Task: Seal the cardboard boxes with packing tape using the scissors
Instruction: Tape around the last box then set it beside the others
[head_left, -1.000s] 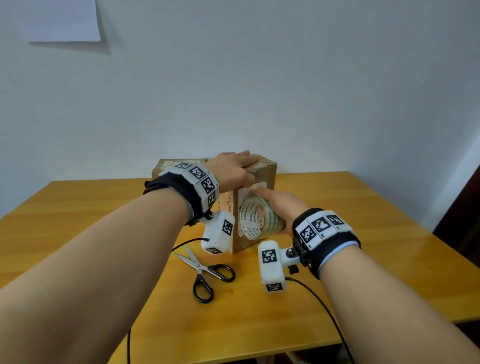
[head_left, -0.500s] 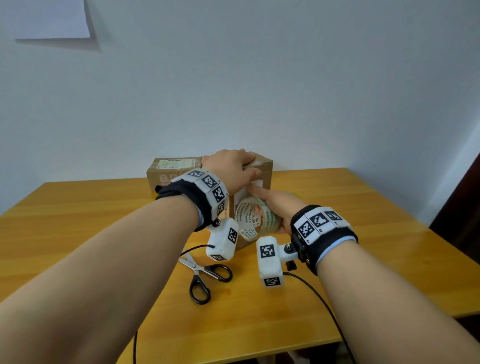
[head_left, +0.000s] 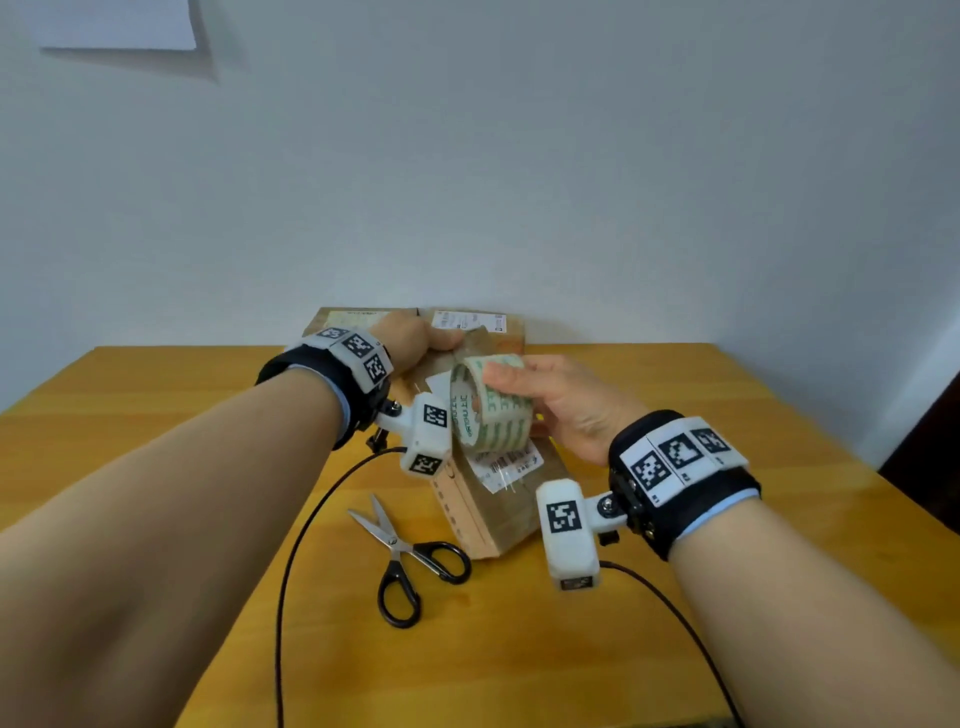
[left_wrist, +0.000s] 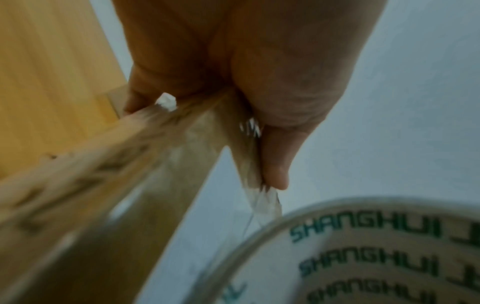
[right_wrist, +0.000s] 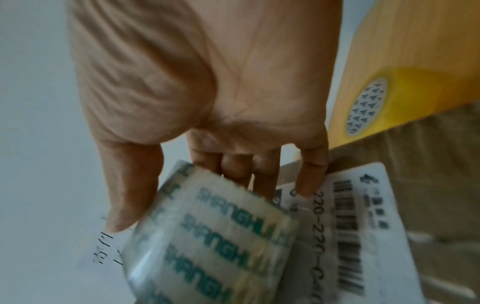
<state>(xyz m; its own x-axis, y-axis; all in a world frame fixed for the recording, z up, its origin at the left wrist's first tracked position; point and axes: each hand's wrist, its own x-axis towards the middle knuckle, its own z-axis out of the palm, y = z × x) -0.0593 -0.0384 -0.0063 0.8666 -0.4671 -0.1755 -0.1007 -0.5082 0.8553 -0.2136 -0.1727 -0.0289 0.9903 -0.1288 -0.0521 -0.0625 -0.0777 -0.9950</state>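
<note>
My left hand (head_left: 415, 345) grips the top edge of the box (head_left: 498, 499), which stands tilted on the table (head_left: 727, 415). The left wrist view shows what the head view hides: my thumb (left_wrist: 275, 164) pinches clear tape against that edge, the strip running down to the roll (left_wrist: 363, 257). My right hand (head_left: 566, 400) holds the roll (head_left: 491, 410) just off the box face; the right wrist view shows my thumb (right_wrist: 130, 185) on its rim and my fingers (right_wrist: 236, 164) behind it. The scissors (head_left: 410, 561) lie just beside the box's near corner. A second box (head_left: 358, 318) stands behind, against the wall. Bare table lies to either side.
</note>
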